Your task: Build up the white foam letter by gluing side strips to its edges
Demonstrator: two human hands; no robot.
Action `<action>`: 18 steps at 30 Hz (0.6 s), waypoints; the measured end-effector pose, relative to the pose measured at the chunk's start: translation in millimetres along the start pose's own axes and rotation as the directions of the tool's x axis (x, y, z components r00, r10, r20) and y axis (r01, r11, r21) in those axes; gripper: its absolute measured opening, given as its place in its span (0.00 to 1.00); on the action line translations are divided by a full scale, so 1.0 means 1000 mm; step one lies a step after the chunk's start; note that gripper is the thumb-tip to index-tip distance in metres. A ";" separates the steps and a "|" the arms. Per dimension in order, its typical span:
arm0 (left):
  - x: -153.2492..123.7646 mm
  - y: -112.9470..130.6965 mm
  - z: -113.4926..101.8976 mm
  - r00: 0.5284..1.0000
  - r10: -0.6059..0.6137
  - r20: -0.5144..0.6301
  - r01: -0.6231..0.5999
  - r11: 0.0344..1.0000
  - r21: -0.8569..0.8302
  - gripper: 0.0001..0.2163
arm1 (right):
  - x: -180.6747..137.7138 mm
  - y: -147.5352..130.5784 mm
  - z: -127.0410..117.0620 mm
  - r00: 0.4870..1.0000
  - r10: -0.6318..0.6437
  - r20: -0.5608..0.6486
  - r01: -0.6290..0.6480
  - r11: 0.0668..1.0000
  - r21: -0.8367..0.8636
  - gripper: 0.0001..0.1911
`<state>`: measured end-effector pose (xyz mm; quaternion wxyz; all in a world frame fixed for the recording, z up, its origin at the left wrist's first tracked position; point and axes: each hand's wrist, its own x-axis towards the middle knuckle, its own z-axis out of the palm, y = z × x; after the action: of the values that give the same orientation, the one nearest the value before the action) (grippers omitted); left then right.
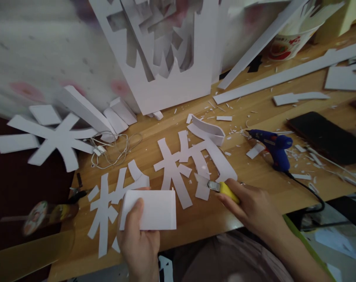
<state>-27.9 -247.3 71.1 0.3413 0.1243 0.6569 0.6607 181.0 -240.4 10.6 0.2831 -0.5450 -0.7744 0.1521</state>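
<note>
My left hand [139, 239] grips a white rectangular foam board piece [158, 211], thumb on its face and fingers beneath. In my right hand [250, 203] is a yellow utility knife [228, 192], its blade out and pointing left, apart from the board piece. Behind the knife lies a cut-out white foam character [173, 170], with curved strips standing along part of its right side. A second flat white character [103, 211] lies at the left, partly covered by my left hand and the board piece.
A blue hot glue gun [273, 147] rests at the right with its cord, beside a dark phone [329, 137]. A cut-out sheet [178, 86] leans at the back. Tangled white cable [116, 150], a star-shaped piece [57, 139], a paper tub [292, 41] and foam scraps surround the area.
</note>
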 end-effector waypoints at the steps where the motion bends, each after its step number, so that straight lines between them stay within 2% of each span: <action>1: 0.001 0.000 0.000 1.000 0.014 -0.020 -0.015 1.000 -0.008 0.11 | -0.001 0.000 -0.002 1.000 0.017 0.015 -0.018 0.999 0.038 0.25; 3: 0.001 0.000 0.002 0.999 0.037 -0.034 -0.038 0.999 -0.020 0.10 | -0.003 -0.009 -0.005 0.997 -0.007 0.077 -0.004 0.989 0.150 0.25; 7: -0.006 0.001 0.008 0.998 0.040 0.048 -0.040 0.999 -0.001 0.10 | -0.002 -0.037 -0.003 0.984 -0.117 0.135 0.074 0.955 0.287 0.27; 11: -0.011 0.002 0.008 0.999 -0.001 0.034 0.001 1.000 -0.006 0.11 | 0.000 -0.045 0.005 0.988 -0.119 0.094 0.091 0.963 0.254 0.28; 16: -0.008 -0.005 0.002 0.993 -0.002 0.117 0.002 1.000 -0.007 0.08 | -0.001 -0.034 0.008 0.990 -0.136 0.046 0.126 0.977 0.173 0.29; 18: -0.008 -0.005 -0.002 0.991 -0.019 0.132 0.019 1.000 0.002 0.08 | 0.000 -0.026 0.006 0.994 -0.105 0.040 0.100 0.988 0.118 0.29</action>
<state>-21.8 -253.9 68.1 0.3901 0.1615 0.6343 0.6476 158.1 -249.3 20.2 0.3040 -0.4834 -0.7976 0.1945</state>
